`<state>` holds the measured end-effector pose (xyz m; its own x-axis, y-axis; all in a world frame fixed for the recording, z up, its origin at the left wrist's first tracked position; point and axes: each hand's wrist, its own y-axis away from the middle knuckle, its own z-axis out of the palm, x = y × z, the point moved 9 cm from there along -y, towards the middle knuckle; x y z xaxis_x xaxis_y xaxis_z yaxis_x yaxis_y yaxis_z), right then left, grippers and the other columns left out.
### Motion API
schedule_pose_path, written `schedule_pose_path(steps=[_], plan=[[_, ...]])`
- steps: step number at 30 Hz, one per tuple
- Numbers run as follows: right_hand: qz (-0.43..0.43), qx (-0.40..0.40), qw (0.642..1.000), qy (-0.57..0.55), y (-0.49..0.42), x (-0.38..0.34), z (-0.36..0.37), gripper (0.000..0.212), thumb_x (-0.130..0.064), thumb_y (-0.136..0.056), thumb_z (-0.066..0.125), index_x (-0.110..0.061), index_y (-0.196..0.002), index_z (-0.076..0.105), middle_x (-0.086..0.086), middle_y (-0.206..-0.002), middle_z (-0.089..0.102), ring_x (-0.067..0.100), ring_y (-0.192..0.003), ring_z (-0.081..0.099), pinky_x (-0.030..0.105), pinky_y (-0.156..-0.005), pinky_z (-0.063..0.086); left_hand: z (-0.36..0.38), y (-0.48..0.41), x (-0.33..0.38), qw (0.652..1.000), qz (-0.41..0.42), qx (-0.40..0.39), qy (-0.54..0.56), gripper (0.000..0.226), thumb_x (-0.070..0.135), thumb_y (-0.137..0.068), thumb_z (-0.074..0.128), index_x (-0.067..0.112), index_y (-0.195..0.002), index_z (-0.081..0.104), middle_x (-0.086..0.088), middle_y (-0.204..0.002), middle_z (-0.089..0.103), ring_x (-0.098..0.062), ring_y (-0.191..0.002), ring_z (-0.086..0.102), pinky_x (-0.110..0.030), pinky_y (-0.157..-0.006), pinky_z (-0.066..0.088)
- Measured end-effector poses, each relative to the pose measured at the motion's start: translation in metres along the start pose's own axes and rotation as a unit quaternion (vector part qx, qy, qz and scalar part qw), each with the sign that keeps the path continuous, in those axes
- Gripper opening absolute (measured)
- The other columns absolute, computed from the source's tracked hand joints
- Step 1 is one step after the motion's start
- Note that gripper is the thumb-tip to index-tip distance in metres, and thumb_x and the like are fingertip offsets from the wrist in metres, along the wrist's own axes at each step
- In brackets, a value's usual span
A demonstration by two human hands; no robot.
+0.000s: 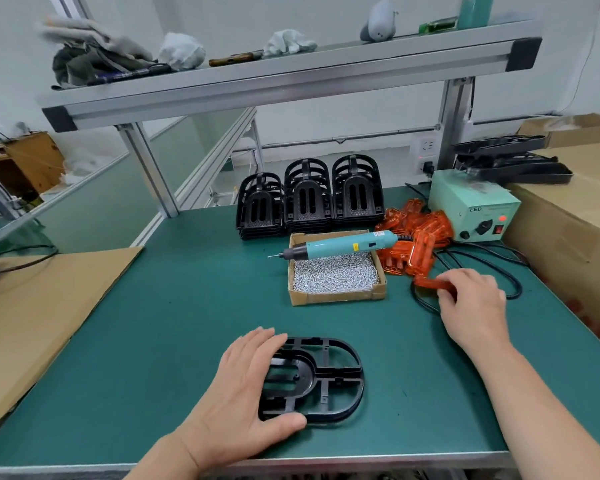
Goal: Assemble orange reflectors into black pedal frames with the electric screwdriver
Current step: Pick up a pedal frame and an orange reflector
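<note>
Probably light, stiff and brittle, the orange reflector [426, 282] is pinched at its end by the right hand [471, 299] beside the reflector pile [413, 223], while the left hand [243, 386] clasps the black pedal frame [326, 379] by its rim.

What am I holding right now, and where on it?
Left hand grips the black pedal frame by its left end; right hand pinches an orange reflector by its right end.
</note>
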<state>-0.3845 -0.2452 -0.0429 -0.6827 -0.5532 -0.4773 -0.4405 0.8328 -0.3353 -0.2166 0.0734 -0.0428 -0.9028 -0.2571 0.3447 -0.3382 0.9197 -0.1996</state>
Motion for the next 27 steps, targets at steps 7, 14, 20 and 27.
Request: schedule_pose_path(steps=[7,14,20,27], plan=[[-0.012,0.05,0.986,-0.156,0.0,-0.013,-0.011,0.023,-0.022,-0.096,0.065,-0.02,-0.119,0.064,0.0,-0.092,0.061,0.021,-0.085,0.051,0.033,-0.075,0.037,0.003,-0.009,-0.001,0.999,-0.029,0.039,0.003,0.1,0.087,-0.072,0.047,0.024,-0.148,0.039,0.007,-0.152,0.028,-0.011,-0.145,0.019,-0.034,-0.119,0.022],[-0.074,0.02,0.956,-0.285,0.015,-0.065,-0.016,0.025,-0.013,-0.091,0.073,-0.025,-0.112,0.065,-0.009,-0.103,0.071,0.007,-0.097,0.063,0.003,-0.079,0.039,0.003,-0.011,-0.007,0.998,-0.027,0.033,0.048,0.097,0.075,-0.073,0.059,0.029,-0.152,0.027,0.018,-0.154,0.019,-0.003,-0.147,0.006,-0.029,-0.121,0.018],[-0.05,-0.074,0.926,-0.368,0.037,-0.101,0.002,0.024,-0.013,-0.091,0.073,-0.033,-0.103,0.067,-0.015,-0.099,0.074,0.009,-0.092,0.067,0.021,-0.084,0.05,0.002,-0.016,-0.016,0.99,-0.055,0.052,0.117,0.112,0.076,-0.061,0.068,0.032,-0.151,0.018,0.033,-0.141,0.018,0.007,-0.143,0.009,-0.017,-0.116,0.016],[0.024,-0.203,0.836,-0.508,0.065,-0.142,0.031,0.031,0.008,-0.094,0.058,-0.018,-0.109,0.068,0.001,-0.091,0.077,0.006,-0.067,0.062,0.021,-0.068,0.053,0.009,-0.014,-0.017,0.992,-0.034,0.035,0.118,0.103,0.081,-0.069,0.056,0.032,-0.152,0.019,0.022,-0.156,0.014,0.004,-0.147,-0.005,-0.028,-0.122,0.014]])
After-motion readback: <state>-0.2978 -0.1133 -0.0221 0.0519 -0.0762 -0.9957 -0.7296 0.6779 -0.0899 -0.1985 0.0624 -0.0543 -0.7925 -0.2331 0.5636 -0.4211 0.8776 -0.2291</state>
